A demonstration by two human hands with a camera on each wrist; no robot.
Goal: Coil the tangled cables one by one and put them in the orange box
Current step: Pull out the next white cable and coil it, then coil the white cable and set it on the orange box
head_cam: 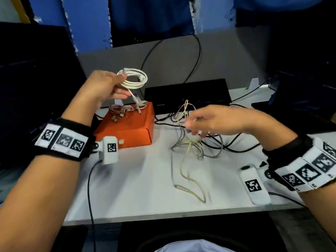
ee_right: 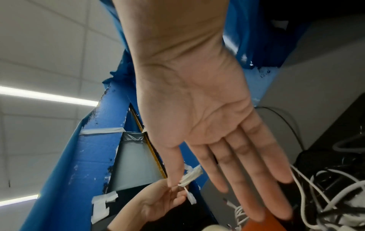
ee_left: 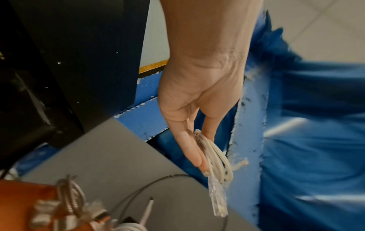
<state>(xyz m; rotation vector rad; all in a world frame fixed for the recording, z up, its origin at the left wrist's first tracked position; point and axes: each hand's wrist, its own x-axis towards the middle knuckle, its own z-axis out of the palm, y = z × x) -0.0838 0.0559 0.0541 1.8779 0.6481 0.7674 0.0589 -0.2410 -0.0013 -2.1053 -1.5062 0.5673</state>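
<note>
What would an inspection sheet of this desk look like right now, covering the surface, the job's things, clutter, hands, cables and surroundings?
Surface: white desk, bare patches in front.
Job's things: orange box at left with coiled cables lying on it; white coiled cable held above it; tangled cables at centre, one beige end trailing toward the near edge.
Clutter: black flat device behind the tangle.
Hands: left hand pinches the white coil; right hand hovers over the tangle, fingers straight, holding nothing.
Cables: black leads run up the grey partition and across the desk.
Surroundings: blue sheeting behind; dark equipment at both sides.
</note>
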